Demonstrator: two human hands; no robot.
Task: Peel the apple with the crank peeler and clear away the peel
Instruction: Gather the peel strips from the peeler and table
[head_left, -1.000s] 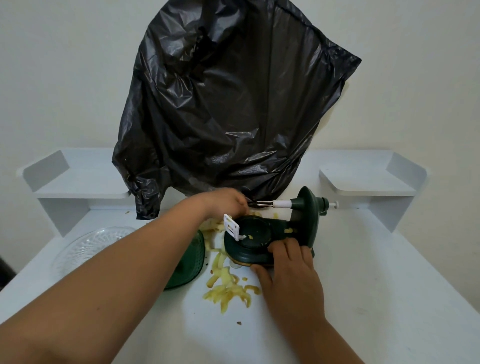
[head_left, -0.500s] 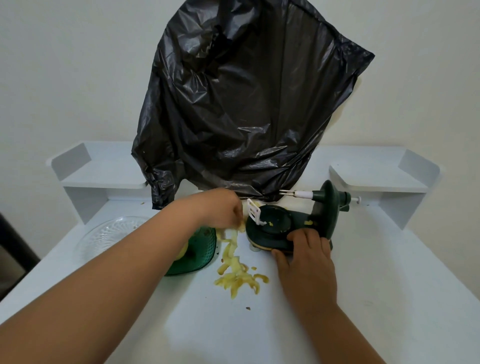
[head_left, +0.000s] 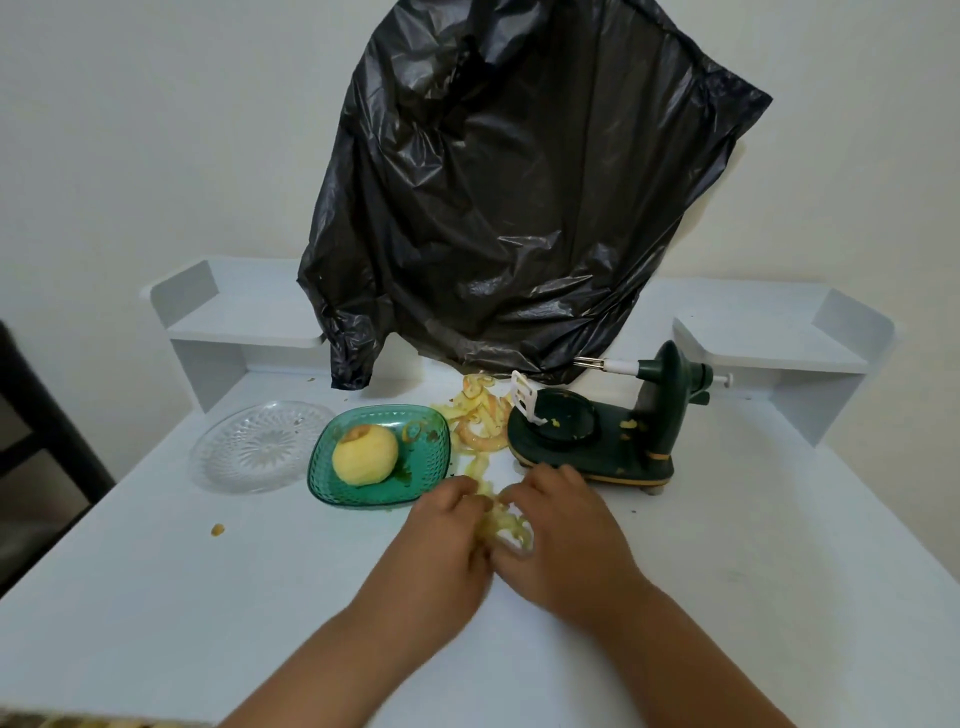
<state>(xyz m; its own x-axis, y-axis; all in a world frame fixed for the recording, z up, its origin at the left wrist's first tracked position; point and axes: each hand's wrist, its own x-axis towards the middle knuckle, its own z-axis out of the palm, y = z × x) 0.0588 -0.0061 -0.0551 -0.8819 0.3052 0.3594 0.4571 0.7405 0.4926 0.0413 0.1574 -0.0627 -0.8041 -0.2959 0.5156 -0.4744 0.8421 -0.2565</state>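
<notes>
Between both cupped hands (head_left: 511, 540), peel (head_left: 501, 522), just before the peeler (head_left: 592, 441).

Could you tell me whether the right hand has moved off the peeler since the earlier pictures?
Yes. The right hand has left the crank peeler, coming nearer the camera to the peel.

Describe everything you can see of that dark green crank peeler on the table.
The crank peeler is dark green, plastic-looking, standing upright on the white table right of the green dish. A round platform sits on its low base, with a white blade arm rising at its left. A tall housing at the right carries a metal fork pointing left, holding no apple. Yellow bits of pulp cling to it. Peel strips lie against its left side. Neither hand touches it.
</notes>
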